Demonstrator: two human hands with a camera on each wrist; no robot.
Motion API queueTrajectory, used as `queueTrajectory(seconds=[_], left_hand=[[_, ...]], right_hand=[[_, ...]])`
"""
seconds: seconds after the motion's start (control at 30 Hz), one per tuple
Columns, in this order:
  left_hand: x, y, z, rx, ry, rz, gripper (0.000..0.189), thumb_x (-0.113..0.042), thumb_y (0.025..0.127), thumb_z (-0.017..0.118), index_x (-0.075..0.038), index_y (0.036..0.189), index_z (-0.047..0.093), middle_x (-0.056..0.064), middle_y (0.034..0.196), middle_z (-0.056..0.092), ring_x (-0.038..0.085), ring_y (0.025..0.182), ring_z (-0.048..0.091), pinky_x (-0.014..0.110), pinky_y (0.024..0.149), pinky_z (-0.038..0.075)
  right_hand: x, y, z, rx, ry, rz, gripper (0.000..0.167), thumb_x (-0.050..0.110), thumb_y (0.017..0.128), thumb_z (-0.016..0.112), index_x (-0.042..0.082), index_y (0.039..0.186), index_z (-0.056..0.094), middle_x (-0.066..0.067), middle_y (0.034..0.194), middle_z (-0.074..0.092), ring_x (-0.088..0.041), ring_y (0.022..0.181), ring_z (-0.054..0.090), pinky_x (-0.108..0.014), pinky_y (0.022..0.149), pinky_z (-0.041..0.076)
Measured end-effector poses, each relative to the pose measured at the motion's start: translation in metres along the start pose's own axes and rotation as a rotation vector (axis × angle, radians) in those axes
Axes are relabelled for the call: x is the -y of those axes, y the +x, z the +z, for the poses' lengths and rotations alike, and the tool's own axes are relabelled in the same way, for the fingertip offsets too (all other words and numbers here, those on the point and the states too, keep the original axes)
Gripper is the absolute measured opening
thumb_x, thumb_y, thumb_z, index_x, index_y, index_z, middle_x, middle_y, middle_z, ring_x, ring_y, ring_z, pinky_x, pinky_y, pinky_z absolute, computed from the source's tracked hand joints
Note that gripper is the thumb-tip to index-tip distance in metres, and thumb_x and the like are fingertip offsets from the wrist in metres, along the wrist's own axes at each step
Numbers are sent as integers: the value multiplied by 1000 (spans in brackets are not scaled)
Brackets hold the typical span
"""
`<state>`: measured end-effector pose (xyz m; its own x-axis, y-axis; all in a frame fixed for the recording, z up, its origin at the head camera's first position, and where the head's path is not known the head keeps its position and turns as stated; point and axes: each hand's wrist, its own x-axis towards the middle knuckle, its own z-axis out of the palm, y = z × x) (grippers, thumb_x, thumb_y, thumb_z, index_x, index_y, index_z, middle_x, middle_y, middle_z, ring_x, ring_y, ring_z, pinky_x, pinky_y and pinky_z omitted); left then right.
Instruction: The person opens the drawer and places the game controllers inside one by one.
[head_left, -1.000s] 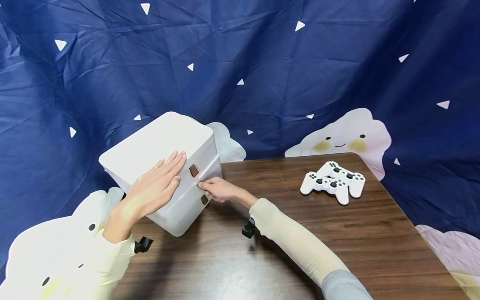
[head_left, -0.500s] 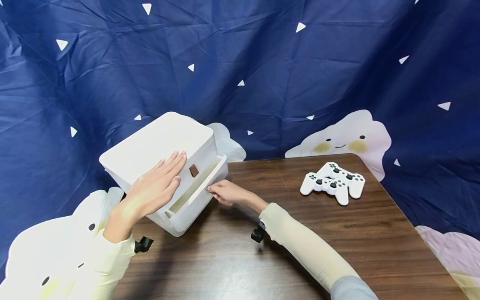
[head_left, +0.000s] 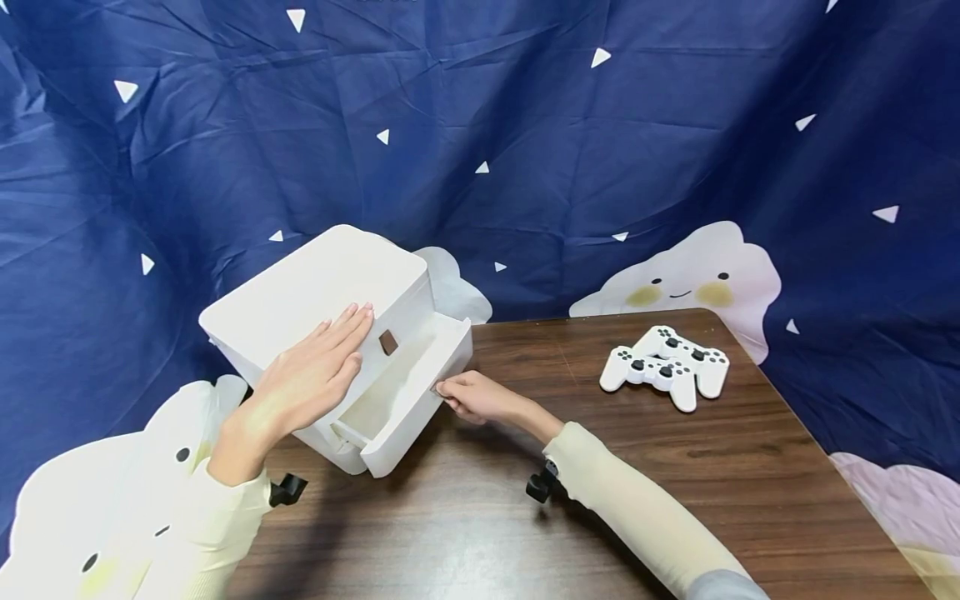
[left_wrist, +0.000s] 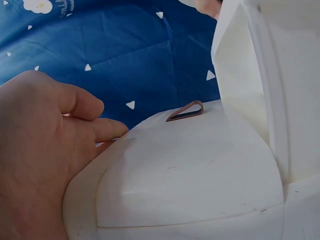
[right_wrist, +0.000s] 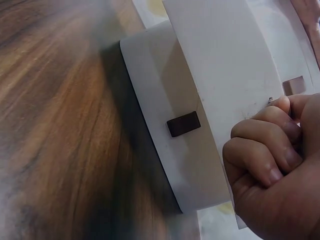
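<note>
A white drawer cabinet stands at an angle on the left of the table. My left hand lies flat on its top, fingers straight. Its middle drawer is pulled partway out, and the inside that shows is bare. At that drawer's front, my right hand pinches the pull tab, which the fingers mostly hide. The drawer above is closed, with a brown loop tab showing in the left wrist view. In the right wrist view, the lowest drawer carries another brown tab.
Two white game controllers lie overlapping at the right of the brown wooden table. Behind hangs a blue cloth with white triangles and clouds, close to the table's back edge.
The middle drawer was closed and has slid out toward the lower right, with my right hand drawing back along with it. My left hand has stayed on the cabinet top.
</note>
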<state>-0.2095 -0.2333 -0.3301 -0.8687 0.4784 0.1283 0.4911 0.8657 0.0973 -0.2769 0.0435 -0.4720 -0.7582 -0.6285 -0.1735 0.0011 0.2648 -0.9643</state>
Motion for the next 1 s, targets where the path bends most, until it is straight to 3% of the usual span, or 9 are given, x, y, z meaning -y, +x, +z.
queueTrajectory(seconds=[0.7,1.0], left_hand=[[1,0,0,-7,1,-1,58,-28,115,32,-13,171,23,2,179,19,25,167,17,52,137,19],[0,0,0,-6,1,-2,58,-27,115,33,-13,170,24,2,179,19,25,167,17,52,137,19]], right_hand=[[-6,-38,-15,13,-51,-33,37,28,112,45,12,80,53,8,62,39,-5,49,25,-19,43,21],[-11,-46,-25,20,-17,-12,32,29,112,47,12,89,61,7,67,43,-5,49,27,-19,42,21]])
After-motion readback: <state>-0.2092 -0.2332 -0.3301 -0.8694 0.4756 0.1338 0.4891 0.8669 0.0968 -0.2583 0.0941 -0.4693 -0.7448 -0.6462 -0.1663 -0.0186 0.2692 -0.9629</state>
